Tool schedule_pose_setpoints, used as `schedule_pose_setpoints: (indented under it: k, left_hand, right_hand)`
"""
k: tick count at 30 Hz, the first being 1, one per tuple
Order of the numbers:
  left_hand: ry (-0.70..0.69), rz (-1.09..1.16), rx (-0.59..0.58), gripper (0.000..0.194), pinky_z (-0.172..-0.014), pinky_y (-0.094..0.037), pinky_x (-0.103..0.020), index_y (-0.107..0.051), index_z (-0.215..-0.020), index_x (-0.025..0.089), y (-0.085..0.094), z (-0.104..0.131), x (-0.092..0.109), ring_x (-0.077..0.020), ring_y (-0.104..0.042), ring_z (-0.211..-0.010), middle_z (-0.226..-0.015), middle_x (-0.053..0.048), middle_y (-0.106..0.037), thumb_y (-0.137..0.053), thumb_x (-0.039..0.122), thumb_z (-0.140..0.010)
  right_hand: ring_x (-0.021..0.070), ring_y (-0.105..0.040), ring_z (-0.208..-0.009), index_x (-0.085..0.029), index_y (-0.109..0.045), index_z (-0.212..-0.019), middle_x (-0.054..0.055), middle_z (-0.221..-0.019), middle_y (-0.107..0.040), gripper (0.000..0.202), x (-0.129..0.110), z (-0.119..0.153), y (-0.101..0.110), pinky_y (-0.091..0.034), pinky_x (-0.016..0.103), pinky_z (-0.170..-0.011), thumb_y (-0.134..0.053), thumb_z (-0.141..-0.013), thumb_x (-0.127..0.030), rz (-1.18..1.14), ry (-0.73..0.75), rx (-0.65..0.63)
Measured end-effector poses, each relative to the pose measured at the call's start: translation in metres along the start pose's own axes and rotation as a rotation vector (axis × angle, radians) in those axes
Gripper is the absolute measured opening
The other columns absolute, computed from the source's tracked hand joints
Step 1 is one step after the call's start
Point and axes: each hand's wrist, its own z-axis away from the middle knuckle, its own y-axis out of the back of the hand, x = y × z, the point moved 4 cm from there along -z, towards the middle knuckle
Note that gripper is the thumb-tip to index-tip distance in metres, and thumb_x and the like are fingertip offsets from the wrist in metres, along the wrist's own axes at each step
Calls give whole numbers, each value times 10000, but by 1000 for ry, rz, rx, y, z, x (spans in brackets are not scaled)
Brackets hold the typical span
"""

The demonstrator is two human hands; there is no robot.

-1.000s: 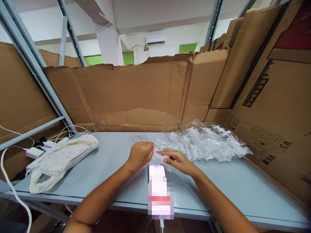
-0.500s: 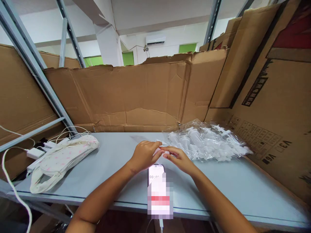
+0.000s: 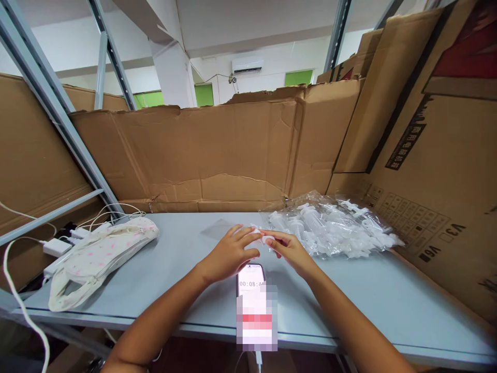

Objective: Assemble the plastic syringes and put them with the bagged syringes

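A small white plastic piece [image 3: 267,239] is pinched between the thumb and fingers of my right hand [image 3: 286,249], above the grey table. Close on its left, my left hand [image 3: 231,252] has its fingers apart, the fingertips near or touching the piece; whether it grips any part is hard to see. Below both hands lies a phone [image 3: 251,285] showing a timer, its lower part pixelated. To the right of my hands rests a clear plastic bag [image 3: 330,228] full of white and translucent plastic parts.
At the left lie a white cloth pouch with pink spots [image 3: 104,254] and a power strip with white adapters [image 3: 57,246] and cables. Cardboard walls [image 3: 233,155] and metal posts surround the grey table [image 3: 174,259]. A thin clear sheet [image 3: 217,228] lies behind my left hand.
My left hand's fingers have spread and shifted slightly left, off their closed grip. The white piece in my right hand shows more clearly, and more of the timer is visible.
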Motion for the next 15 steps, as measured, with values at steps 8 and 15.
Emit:
schedule_pose_setpoints:
  k: [8, 15]
  left_hand:
    - [-65, 6, -12, 199, -1076, -265, -396, -559, -946, 202, 1, 6, 3, -137, -524, -1068, -958, -15, -647, -424, 88, -856]
    - [-42, -121, -75, 241, -1075, -249, -450, -553, -999, 210, -2, 9, 11, -155, -548, -944, -858, -14, -617, -416, 82, -848]
  right_hand:
    - [232, -561, -908, -241, -696, -1012, 83, -937, -669, 302, -14, 6, 1, -440, 391, -814, -608, -781, -416, 424, 239, 20]
    - [210, -606, -839, -228, -666, -1056, 67, -974, -690, 312, -15, 7, -5, -474, 350, -749, -570, -810, -395, 441, 186, -92]
